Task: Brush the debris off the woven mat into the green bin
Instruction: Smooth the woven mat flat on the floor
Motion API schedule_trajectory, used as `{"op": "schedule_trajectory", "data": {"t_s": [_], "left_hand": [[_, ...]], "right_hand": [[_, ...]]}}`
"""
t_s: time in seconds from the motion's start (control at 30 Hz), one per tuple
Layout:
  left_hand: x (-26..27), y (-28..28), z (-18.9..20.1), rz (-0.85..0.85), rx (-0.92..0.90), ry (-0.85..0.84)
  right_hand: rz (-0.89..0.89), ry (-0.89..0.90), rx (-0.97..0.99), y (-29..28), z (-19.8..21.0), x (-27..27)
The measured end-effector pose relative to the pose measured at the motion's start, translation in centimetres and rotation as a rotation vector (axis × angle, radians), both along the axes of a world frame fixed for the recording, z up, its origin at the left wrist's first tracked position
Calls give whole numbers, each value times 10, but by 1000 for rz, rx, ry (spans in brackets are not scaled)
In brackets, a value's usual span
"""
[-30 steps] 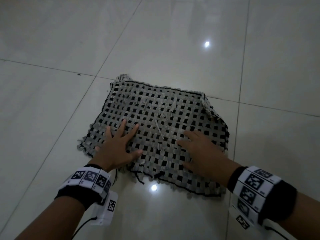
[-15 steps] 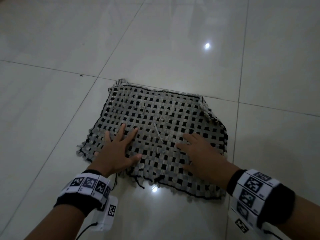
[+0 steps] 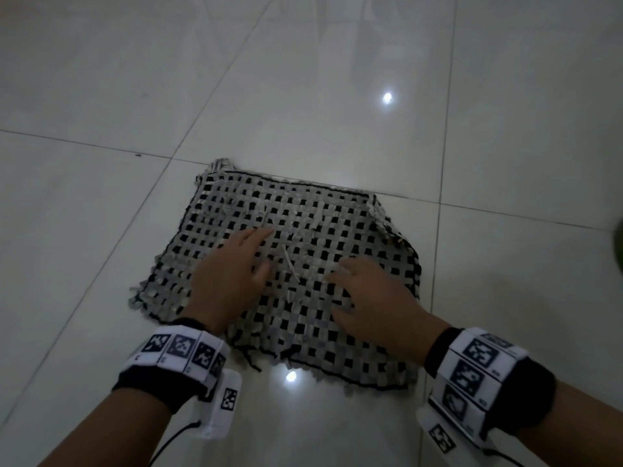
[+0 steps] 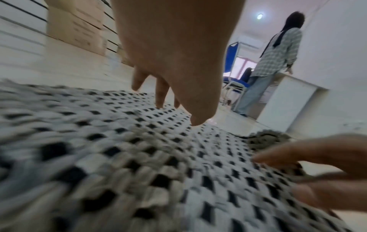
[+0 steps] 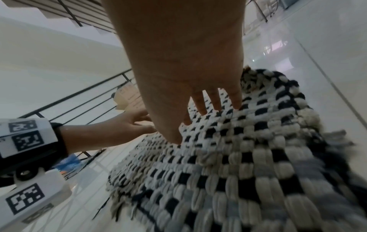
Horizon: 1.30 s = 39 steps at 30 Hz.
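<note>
A grey-and-black woven mat (image 3: pixel 313 210) lies flat on the tiled floor, its far right corner (image 3: pixel 379 214) folded over. Pale strips of debris (image 3: pixel 290 264) lie scattered near its middle. My left hand (image 3: pixel 232 271) lies flat on the mat's left half, fingers straight and pointing toward the debris. My right hand (image 3: pixel 367 291) rests palm-down on the near right part, fingers extended to the left. In the left wrist view my left fingers (image 4: pixel 160 94) hover just over the mat (image 4: pixel 119 157). In the right wrist view my right fingertips (image 5: pixel 218 102) touch the mat (image 5: pixel 248 157). A green blur (image 3: pixel 618 244), perhaps the bin, shows at the right edge.
Glossy white floor tiles (image 3: pixel 135 79) surround the mat. In the left wrist view a person (image 4: pixel 274 59) stands by a white counter (image 4: pixel 288 102) farther off, with cardboard boxes (image 4: pixel 79 26) along the wall. A railing (image 5: pixel 79 97) shows in the right wrist view.
My left hand has slid rightward and farther onto the mat, toward the middle debris. My right hand has shifted slightly left. The view has tilted a little.
</note>
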<state>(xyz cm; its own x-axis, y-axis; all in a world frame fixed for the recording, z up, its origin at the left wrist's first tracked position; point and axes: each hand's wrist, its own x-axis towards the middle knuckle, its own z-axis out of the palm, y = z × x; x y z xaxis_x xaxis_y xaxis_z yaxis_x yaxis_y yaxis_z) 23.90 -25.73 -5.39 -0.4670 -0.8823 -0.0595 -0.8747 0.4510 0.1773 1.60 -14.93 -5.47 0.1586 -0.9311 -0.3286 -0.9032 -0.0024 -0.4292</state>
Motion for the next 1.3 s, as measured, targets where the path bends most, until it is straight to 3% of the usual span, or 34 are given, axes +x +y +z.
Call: {"op": "schedule_trajectory", "data": {"t_s": [0.07,0.13,0.3,0.37,0.67,0.83,0.93,1.1,1.3], "left_hand": [[-36,-3,1,-110,-57,80],[-68,-6,-3,-169,-59,55],[-102,7,-45,-164,312,-209],[-103,17,-58,-138,308,-186],[-104,18,-63,-126,280,-161],[-103,18,-62,-126,278,-156],[-102,19,-62,-120,267,-154],[-101,21,-62,-118,235,-156],[-102,21,-66,-114,219,-163]], "right_hand": [[4,69,-120,-11,6,-7],[52,218,-213,-23,9,-13],[232,481,-272,-40,-6,-30],[235,526,-291,-45,-16,-39],[192,505,-324,-52,-40,-76],[-104,374,-220,-48,-58,-102],[-187,280,-174,-45,-71,-110],[-445,193,-105,-51,-70,-119],[-335,233,-254,-49,-75,-105]]}}
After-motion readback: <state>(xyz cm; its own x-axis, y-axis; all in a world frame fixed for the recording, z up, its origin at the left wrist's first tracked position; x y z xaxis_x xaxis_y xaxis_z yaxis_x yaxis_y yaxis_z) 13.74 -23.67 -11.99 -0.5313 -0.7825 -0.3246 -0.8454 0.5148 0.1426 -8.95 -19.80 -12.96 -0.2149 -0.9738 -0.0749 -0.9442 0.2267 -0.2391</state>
